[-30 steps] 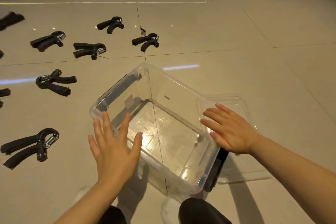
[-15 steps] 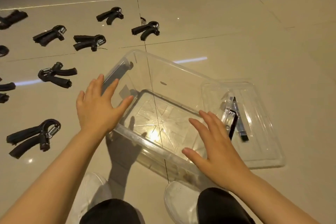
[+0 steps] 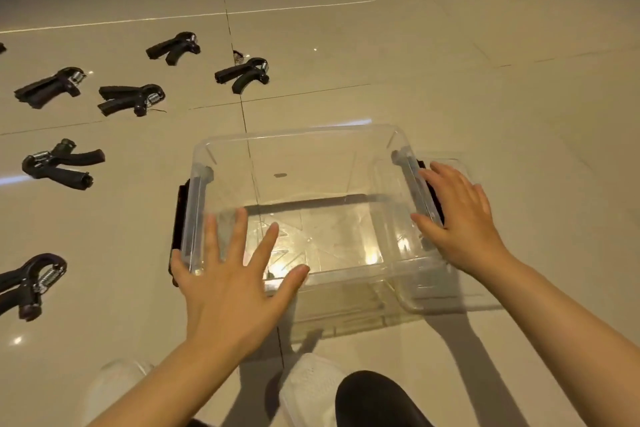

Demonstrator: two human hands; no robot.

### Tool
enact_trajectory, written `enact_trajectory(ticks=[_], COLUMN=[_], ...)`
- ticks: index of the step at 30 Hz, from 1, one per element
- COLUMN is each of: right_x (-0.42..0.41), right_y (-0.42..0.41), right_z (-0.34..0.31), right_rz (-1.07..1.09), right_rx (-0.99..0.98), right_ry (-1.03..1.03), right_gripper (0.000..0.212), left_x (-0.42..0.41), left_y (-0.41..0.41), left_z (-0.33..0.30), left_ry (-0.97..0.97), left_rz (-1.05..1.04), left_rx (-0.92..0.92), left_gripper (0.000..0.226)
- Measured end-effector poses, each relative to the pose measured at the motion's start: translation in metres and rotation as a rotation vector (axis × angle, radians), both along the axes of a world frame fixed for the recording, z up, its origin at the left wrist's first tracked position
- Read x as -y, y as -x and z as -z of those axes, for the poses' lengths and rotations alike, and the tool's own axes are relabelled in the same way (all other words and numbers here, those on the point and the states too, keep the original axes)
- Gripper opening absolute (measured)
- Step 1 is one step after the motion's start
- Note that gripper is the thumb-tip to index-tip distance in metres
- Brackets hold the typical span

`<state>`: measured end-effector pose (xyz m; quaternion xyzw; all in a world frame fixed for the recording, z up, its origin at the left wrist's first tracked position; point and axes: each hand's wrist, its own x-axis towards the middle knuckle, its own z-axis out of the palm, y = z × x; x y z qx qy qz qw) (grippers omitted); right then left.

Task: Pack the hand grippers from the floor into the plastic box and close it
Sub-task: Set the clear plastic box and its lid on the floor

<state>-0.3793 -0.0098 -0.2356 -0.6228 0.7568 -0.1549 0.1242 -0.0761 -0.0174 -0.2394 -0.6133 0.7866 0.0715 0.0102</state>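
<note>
While the person crouches over the floor, each line runs from near to far:

Knee and shoes: a dark-clad knee (image 3: 377, 399) and two white shoes (image 3: 311, 381) at the bottom edge, just short of the box.
Left hand (image 3: 228, 284): fingers straight and spread, holding nothing, over the box's near left corner.
Right hand (image 3: 460, 222): fingers straight, lying flat on the box's right rim by the black latch (image 3: 433, 191); whether it presses I cannot tell.
Plastic box (image 3: 298, 139): clear, open, empty, standing on the floor (image 3: 485, 62) between the hands; a second black latch (image 3: 178, 218) on its left side.
Lid (image 3: 450, 302): clear, flat on the floor, partly under the box's right side.
Hand grippers: six black ones lying left of the box, all apart from it; the nearest (image 3: 27, 282) cut by the frame edge, then one (image 3: 60, 165), a middle pair (image 3: 130, 99) (image 3: 48, 87), and the farthest two (image 3: 242, 74) (image 3: 173, 47).
In the way: nothing lies between the box and the grippers.
</note>
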Motion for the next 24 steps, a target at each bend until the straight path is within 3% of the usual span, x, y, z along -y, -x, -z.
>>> enact_trajectory(ticks=[10,17,22,24], right_x=[0.006,-0.023,-0.036,-0.034], right_y=[0.043,-0.016,-0.056,-0.068], right_z=[-0.014,-0.011,-0.04,-0.065], right_rz=[0.239,0.221,0.061,-0.004], right_rx=[-0.33,-0.147,-0.03,0.018], right_ry=[-0.095,0.111,0.051,0.02], right_gripper=[0.054,0.06,0.059,0.061], left_x=[-0.025,-0.017,-0.013,-0.006], left_y=[0.054,0.051,0.031,0.009], left_z=[0.009,0.003,-0.024,-0.05], left_ry=[0.066,0.003,-0.181,-0.161], left_rz=[0.226,0.241,0.273,0.319], left_rx=[-0.073,-0.118,-0.102,-0.086], left_gripper=[0.051,0.056,0.082,0.076])
